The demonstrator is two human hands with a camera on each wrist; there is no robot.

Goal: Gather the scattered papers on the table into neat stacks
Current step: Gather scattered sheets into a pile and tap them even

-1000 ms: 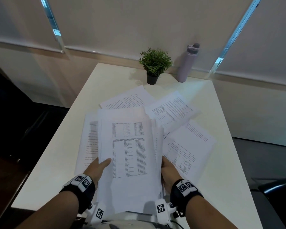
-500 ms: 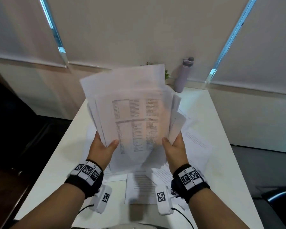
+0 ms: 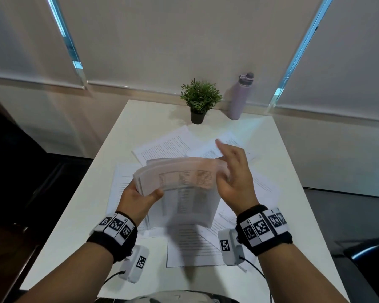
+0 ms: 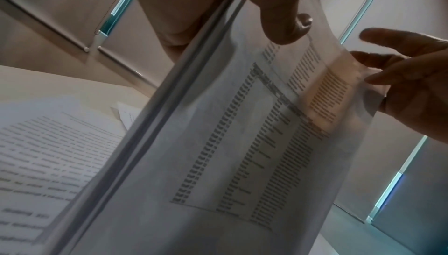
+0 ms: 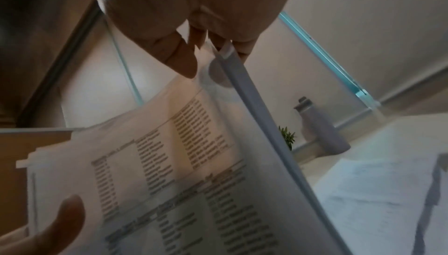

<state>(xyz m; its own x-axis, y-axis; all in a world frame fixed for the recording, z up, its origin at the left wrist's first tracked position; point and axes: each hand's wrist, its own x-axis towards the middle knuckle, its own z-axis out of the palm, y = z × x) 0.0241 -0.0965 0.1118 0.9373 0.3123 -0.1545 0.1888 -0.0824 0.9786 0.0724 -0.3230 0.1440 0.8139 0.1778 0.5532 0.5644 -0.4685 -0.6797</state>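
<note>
Both hands hold a sheaf of printed papers upright above the white table: left hand gripping its left edge, right hand flat-fingered against its right.

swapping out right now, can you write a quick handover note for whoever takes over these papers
Left hand: grips the held stack at its left edge, thumb on top.
Right hand: fingers straight against the stack's right edge, squaring it.
Stack is upright above the table, edges not yet even.
Done: one bundle gathered.
Left: loose sheets still lie scattered under and beyond the hands; gather them, then set down neat stacks.
</note>
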